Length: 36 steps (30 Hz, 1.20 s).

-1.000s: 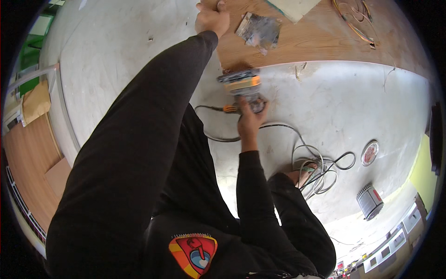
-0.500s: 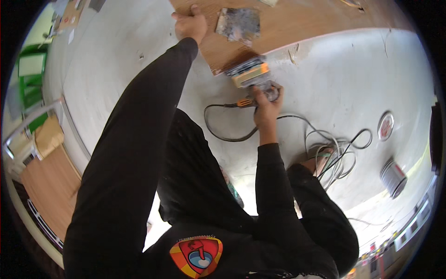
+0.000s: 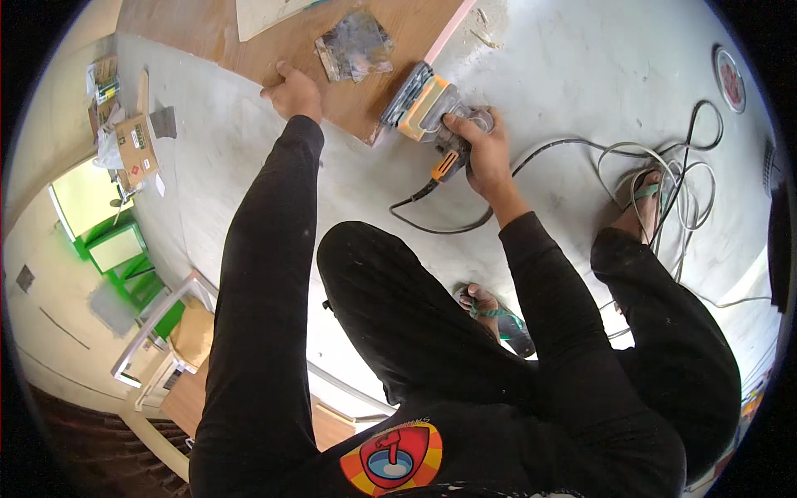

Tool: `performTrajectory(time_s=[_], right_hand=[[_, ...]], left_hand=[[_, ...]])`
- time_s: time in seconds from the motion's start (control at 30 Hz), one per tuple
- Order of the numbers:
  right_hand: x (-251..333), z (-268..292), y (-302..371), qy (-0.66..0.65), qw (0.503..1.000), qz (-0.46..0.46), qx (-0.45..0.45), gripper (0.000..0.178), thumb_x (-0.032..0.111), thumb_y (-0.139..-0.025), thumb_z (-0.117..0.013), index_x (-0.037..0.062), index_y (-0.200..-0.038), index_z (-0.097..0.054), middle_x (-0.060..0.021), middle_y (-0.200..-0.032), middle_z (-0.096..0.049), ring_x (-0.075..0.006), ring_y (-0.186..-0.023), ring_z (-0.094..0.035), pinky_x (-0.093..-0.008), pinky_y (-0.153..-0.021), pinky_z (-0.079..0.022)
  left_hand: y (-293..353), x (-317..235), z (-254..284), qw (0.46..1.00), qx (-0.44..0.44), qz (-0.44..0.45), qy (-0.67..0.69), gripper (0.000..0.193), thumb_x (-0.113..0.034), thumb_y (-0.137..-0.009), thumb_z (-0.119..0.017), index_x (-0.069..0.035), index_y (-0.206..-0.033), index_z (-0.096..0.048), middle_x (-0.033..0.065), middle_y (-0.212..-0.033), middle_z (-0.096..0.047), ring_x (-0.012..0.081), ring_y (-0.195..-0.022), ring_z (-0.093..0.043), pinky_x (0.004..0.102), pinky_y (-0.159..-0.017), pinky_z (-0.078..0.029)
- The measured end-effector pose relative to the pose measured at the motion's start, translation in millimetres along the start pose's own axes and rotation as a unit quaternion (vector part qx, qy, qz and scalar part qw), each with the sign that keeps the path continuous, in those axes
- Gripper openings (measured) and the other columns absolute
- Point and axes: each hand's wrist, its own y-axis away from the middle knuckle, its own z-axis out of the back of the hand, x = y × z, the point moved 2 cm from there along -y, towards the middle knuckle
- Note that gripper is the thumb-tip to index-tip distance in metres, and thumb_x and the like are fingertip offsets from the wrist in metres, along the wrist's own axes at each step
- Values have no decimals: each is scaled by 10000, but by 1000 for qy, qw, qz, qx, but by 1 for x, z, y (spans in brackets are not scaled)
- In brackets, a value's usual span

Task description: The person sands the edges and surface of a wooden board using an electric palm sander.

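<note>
The right hand [image 3: 480, 143] is gripping an orange-and-grey handheld power sander [image 3: 430, 106], whose dark flat pad [image 3: 405, 93] is sitting against the edge of a brown wood-grain board [image 3: 415, 33], close by its corner. The left hand [image 3: 295, 91] is resting at another edge of the board; whether its grip is closing there, I cannot tell. A dusty, greyish square sheet [image 3: 355, 46] is lying on the board. A thin black cable [image 3: 465, 230] is trailing from the sander.

We see pale, even light on the floor [image 3: 548, 91] around the right hand [image 3: 486, 153], which looks fairly sharp. Well below the left hand [image 3: 296, 91], glare burns out to white; fisheye distortion curves the outer edges into black corners.
</note>
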Motion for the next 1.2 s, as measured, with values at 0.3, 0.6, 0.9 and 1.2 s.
performTrajectory(time_s=[0.3,0.6,0.9,1.2], right_hand=[[-64,-12,46,-54,970,-236,-2,358,359,-952,-592,21,-1071,-576,-137,-956,-662,-257,-758,-671,-423,-684,-584],[-23,-13,19,-169,959,-226,-1,526,551,-957,-442,60,-1081,-584,-115,-960,-647,-252,-819,-651,-397,-747,-561],[-22,-14,15,-121,965,-230,-32,500,608,-967,-396,163,-978,-623,-2,-808,-658,-120,-679,-612,-274,-551,-453],[16,-5,-5,-59,982,-176,14,478,519,-960,-478,88,-1118,-610,-73,-986,-662,-186,-892,-643,-348,-796,-538]], left_hand=[[-4,8,-3,999,-4,-16,44,734,-505,-980,-471,124,-1315,-294,384,-1238,-565,494,-1134,-603,514,-966,-499],[0,2,4,999,4,-4,42,730,-493,-978,-471,128,-1319,-293,389,-1231,-558,493,-1137,-601,517,-953,-508],[3,-2,5,999,0,2,34,732,-495,-982,-473,121,-1331,-290,376,-1239,-561,486,-1132,-606,517,-955,-506],[1,-2,5,999,-1,1,35,726,-495,-984,-472,114,-1334,-287,379,-1237,-560,490,-1117,-611,516,-950,-510]])
